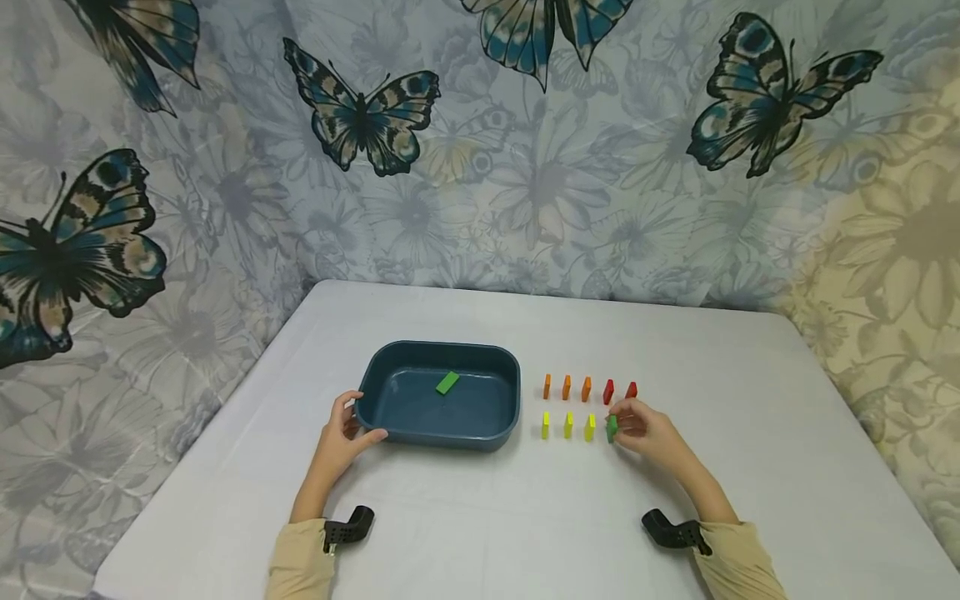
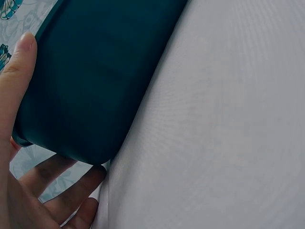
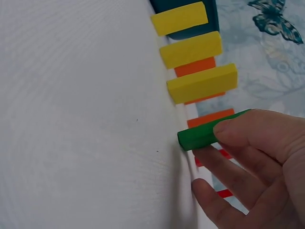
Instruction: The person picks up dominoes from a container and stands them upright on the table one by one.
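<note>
A green block (image 1: 612, 428) stands upright at the right end of the front row, and my right hand (image 1: 649, 432) pinches it between thumb and fingers. In the right wrist view the thumb lies over the upper part of this green block (image 3: 200, 135), whose foot is at the tablecloth. My left hand (image 1: 343, 437) holds the left front corner of a dark blue rectangular dish (image 1: 450, 438). Thumb and fingers spread around that corner in the left wrist view, against the dish wall (image 2: 95, 86). Inside the dish another green block (image 1: 447, 382) lies flat.
Yellow blocks (image 1: 567, 426) stand in the front row, left of the pinched one. Behind them is a row of upright orange blocks (image 1: 566, 387) and red blocks (image 1: 608, 392). The white-covered table (image 1: 480, 525) meets butterfly-patterned cloth (image 1: 540, 192) at its back.
</note>
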A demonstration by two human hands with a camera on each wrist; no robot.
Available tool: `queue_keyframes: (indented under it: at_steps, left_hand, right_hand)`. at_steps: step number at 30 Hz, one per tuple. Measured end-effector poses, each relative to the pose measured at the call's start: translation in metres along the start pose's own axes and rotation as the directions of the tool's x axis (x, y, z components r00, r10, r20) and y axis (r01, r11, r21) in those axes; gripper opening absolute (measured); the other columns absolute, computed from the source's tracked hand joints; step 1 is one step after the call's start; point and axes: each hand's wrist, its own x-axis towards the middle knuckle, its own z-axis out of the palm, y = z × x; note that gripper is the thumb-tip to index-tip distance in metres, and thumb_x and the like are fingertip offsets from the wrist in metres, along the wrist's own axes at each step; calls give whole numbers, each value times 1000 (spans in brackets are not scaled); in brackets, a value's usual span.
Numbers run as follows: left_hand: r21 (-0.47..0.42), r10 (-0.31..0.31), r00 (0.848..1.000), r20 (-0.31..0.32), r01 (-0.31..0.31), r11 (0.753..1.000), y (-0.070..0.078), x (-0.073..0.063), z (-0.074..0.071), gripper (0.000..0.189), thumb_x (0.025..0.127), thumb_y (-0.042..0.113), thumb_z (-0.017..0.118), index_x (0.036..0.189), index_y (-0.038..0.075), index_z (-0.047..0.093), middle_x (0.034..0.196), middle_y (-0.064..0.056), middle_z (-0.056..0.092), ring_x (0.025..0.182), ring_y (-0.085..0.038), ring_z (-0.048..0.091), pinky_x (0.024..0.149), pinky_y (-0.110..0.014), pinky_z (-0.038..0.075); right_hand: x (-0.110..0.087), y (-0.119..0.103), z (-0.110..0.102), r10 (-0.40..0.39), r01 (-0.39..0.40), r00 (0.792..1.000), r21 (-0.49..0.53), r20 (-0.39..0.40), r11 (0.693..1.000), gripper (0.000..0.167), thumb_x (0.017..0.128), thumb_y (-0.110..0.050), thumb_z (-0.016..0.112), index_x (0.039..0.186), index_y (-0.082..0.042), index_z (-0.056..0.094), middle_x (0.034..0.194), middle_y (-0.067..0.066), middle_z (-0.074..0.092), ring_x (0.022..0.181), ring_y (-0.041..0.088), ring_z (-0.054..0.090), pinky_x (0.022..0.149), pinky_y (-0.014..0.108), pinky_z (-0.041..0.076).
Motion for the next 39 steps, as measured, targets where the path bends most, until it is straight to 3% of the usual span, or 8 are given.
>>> queue_keyframes:
  at_steps: [10,19,24,29,36,39]
  left_hand:
    - [-2,4,1000,1,-4,1000,1,0,-1,69,75,8,72,129,1,30,120,-27,48,95,-37,52,82,-52,38]
    - [-3,5,1000,-6,-5,1000,-3,1,-2,69,74,7,73,128,1,31,119,-29,48,96,-37,51,81,-52,38]
    - [9,-2,1000,-3,2,1000,-4,2,-2,70,74,9,73,129,2,30,120,-28,48,95,-37,51,81,-52,38]
    - [-5,2,1000,-8,-2,1000,-6,2,-8,70,74,8,73,129,1,30,119,-29,48,96,-38,51,81,-53,38]
    - [-14,18,999,-30,-19,1000,-39,11,-6,71,72,15,76,128,12,33,122,-22,49,100,-32,51,84,-48,38]
    - [-2,32,999,-22,-32,999,-42,13,-3,71,72,19,77,127,13,33,120,-21,50,98,-31,52,83,-47,39]
  right_hand:
    - [0,3,0,56,-56,998,7,2,998,29,72,11,66,95,3,51,93,14,59,85,29,58,73,30,48]
    - [1,-5,-2,82,-81,996,-21,31,996,46,74,0,70,113,7,46,103,19,58,95,33,55,79,42,45]
    - [10,-31,-6,-13,10,999,-79,-37,997,44,77,-1,69,114,5,47,103,18,58,94,32,54,77,41,45]
    - [36,-65,2,-131,123,986,-77,-100,989,38,80,3,63,114,6,47,101,19,58,92,32,54,75,37,46]
    - [71,-120,26,-218,219,970,-4,-104,976,29,80,12,59,107,12,50,95,25,58,88,38,55,72,44,47]
    - [83,-131,40,-208,210,974,14,-88,978,26,80,11,58,105,11,51,94,26,58,87,38,56,72,47,46]
